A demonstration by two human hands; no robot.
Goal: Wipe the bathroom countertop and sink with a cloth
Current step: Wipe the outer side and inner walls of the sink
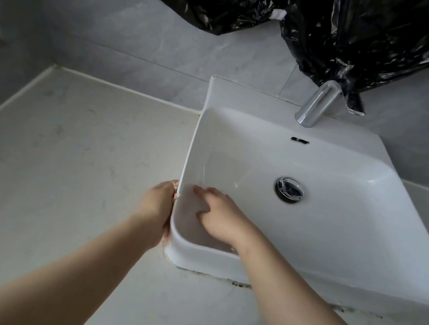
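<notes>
A white rectangular sink (357, 156) stands on a pale marbled countertop (64, 164). My left hand (156, 206) is pressed against the outside of the sink's left wall near the front corner. A bit of pinkish cloth (176, 189) peeks out between its fingers and the wall; most of the cloth is hidden. Inside the basin, my right hand (219, 215) lies flat with its fingers spread against the inner left wall, holding nothing that I can see.
A chrome faucet (316, 105) rises at the back of the sink, above a chrome drain (290, 189). Black plastic bags (346, 28) hang over the grey tiled wall. Dark grime lines the sink's front base (238, 283).
</notes>
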